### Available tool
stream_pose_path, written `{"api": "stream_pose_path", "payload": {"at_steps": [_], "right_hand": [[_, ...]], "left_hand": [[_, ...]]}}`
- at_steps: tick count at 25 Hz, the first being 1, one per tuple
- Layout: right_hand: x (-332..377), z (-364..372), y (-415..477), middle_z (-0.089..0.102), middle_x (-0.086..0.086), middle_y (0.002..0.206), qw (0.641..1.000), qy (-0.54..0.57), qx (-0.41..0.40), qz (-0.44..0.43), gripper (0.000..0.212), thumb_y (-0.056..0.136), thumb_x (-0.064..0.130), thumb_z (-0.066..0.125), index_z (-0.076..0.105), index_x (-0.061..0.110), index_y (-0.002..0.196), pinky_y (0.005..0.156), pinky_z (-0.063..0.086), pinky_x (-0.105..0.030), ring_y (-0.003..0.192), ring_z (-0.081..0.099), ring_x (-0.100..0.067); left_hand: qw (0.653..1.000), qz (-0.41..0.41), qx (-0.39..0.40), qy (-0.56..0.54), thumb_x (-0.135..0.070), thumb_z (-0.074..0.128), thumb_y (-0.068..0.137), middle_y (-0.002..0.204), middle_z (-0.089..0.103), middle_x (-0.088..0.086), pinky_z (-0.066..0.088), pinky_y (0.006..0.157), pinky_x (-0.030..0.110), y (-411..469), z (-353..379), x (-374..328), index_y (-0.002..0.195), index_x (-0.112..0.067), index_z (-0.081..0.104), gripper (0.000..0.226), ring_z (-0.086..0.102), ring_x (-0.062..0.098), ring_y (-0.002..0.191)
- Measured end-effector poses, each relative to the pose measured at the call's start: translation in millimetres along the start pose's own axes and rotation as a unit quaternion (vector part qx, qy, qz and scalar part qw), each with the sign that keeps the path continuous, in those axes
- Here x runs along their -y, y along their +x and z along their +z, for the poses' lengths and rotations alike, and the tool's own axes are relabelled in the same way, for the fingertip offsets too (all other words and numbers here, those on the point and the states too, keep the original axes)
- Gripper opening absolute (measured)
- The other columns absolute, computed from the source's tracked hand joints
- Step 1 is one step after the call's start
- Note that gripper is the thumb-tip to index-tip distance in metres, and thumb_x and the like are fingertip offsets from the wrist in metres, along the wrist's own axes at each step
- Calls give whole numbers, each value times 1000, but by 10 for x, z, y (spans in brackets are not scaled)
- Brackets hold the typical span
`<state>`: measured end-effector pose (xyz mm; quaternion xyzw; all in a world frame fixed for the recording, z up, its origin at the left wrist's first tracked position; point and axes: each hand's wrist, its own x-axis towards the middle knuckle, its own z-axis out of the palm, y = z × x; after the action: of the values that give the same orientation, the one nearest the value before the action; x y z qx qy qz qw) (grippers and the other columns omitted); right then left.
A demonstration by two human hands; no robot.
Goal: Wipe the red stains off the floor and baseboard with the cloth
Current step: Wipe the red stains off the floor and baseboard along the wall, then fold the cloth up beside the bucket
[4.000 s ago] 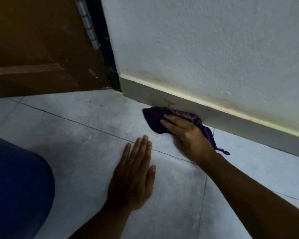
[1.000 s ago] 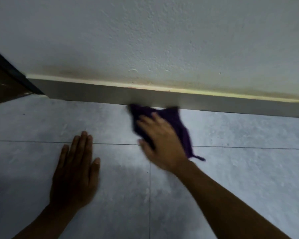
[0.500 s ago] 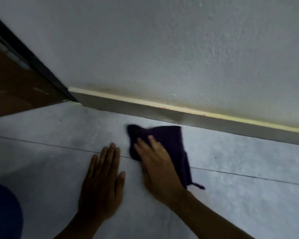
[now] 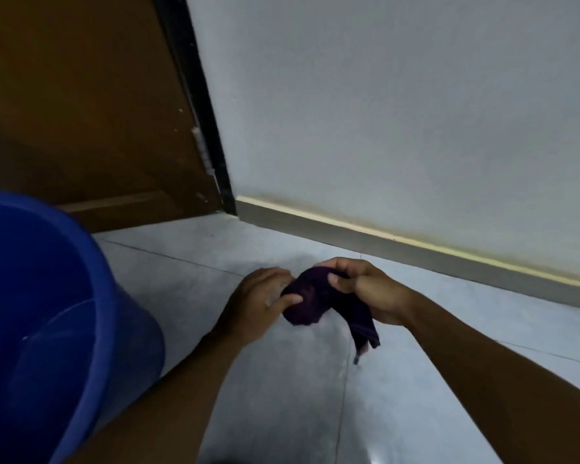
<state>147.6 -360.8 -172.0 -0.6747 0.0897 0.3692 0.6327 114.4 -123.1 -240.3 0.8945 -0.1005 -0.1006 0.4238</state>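
A dark purple cloth (image 4: 315,298) is lifted off the grey tiled floor (image 4: 215,259) and bunched between both hands. My left hand (image 4: 258,303) pinches its left end. My right hand (image 4: 369,286) grips its upper right part, and a tail of cloth hangs below that hand. The grey baseboard (image 4: 399,251) with a pale yellow top strip runs along the white wall behind the hands. I see no clear red stain on the visible floor or baseboard; only a tiny reddish speck shows on the yellow strip.
A blue bucket (image 4: 91,262) holding water stands at the left, close to my left forearm. A brown door (image 4: 81,112) with a black frame (image 4: 198,105) meets the wall at the back left. A wet sheen shows on the tile at the bottom.
The cloth has come up off the floor and is now held in both hands. My left hand left the tile. The view swung left, bringing the bucket and door into sight.
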Motion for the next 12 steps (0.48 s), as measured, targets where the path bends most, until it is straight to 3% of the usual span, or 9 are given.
{"api": "stream_pose_path", "payload": {"at_steps": [2,5,7,10,12], "right_hand": [[219,78,-240,72,-15,111,996,79,47,9,25,104,4,50,65,7,123,80,58,-34,97,70,-27],[567,229,-521,71,-16,107,994,95,48,-10,24,100,0,53,68,10,116,79,59,-36,94,69,-29],[784,373,-634,71,-19,107,998,20,24,-50,35,90,-7,55,68,10,118,86,54,-34,100,65,-31],[1087,716,-780,73,-17,109,981,-154,8,-120,42,74,9,69,70,23,114,93,51,-30,104,68,-26],[1189,939,-822,73,-2,95,944,-277,-37,-173,33,72,15,73,67,33,98,80,52,-17,93,68,-25]], "left_hand": [[1000,-14,6,-13,-41,57,102,104,74,6,59,86,44,-69,-342,-377,104,-16,68,27,68,20,99],[999,-25,34,2,-38,47,107,98,72,8,58,77,45,-210,-798,-878,103,-19,57,21,69,27,90],[998,-9,48,32,-36,44,108,99,69,7,54,76,43,-258,-1063,-1162,107,-22,55,17,66,28,92],[993,29,79,89,-30,45,108,101,63,2,43,78,35,-296,-1411,-1529,120,-38,59,20,59,21,90],[985,35,97,140,-29,44,109,106,65,5,44,80,34,-337,-1626,-1686,125,-28,64,26,60,22,93]]}}
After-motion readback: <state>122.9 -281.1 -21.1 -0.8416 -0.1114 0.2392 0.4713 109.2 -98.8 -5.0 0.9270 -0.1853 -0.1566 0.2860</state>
